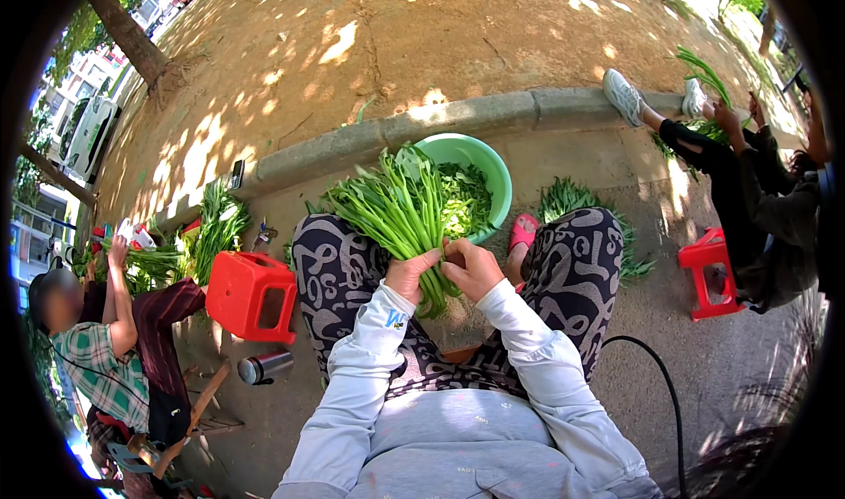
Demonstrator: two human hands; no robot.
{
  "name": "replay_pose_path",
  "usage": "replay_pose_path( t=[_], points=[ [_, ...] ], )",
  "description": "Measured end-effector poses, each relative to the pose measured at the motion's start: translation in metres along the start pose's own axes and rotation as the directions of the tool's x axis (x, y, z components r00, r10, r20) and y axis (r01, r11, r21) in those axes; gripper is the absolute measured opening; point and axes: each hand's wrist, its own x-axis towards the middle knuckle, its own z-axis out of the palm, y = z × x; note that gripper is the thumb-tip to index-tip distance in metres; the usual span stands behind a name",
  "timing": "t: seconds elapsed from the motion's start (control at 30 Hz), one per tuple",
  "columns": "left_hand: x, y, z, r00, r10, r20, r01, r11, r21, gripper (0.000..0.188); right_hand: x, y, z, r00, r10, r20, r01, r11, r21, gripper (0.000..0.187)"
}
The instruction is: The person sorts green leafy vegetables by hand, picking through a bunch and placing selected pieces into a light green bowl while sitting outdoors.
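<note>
A thick bunch of long-stemmed leafy greens (388, 207) lies across my lap, leaves pointing away and stem ends toward me. My left hand (412, 275) is wrapped round its lower stems. Right beside it, my right hand (473, 268) is closed in a pinch at the bunch's right side, with the fingertips of both hands nearly meeting. What exactly the right fingers pinch is small and partly hidden, but it looks like a stem. Just beyond the bunch, a light green basin (500, 178) holds loose leaves and cut pieces of greens (466, 201).
More greens (563, 198) lie on the ground by my right knee. At left are a red stool (246, 292), a steel flask (267, 367) and a seated person (106, 349) handling greens. Another person (766, 173) sits right, near a red stool (709, 273). A curb (334, 147) runs behind the basin.
</note>
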Motion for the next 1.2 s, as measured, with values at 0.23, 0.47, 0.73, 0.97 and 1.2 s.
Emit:
replay_pose_path(
  t=[0.23,0.47,0.73,0.97,1.2],
  points=[
    [-0.002,0.003,0.005,0.997,0.071,-0.034,-0.069,0.996,0.064,0.027,0.001,0.003,0.008,1.0,-0.025,-0.01,0.025,1.0,0.006,0.022],
    [0.008,0.016,-0.016,0.994,0.067,-0.091,-0.071,0.997,-0.043,0.018,0.012,0.007,-0.007,0.98,0.149,-0.132,-0.029,0.762,0.647,0.012],
    [0.001,0.043,-0.026,0.999,0.038,0.027,-0.025,0.922,-0.387,0.019,0.02,0.006,-0.047,0.817,0.247,-0.522,0.281,0.62,0.733,0.012],
    [-0.003,0.012,-0.007,0.999,0.046,0.027,-0.049,0.995,0.089,0.024,0.017,0.003,0.0,0.973,0.228,-0.034,-0.168,0.803,0.572,0.023],
    [-0.008,0.01,0.003,0.994,0.045,0.102,-0.056,0.993,0.103,0.036,0.013,0.009,0.01,0.979,0.189,0.075,-0.194,0.757,0.624,0.023]
  ],
)
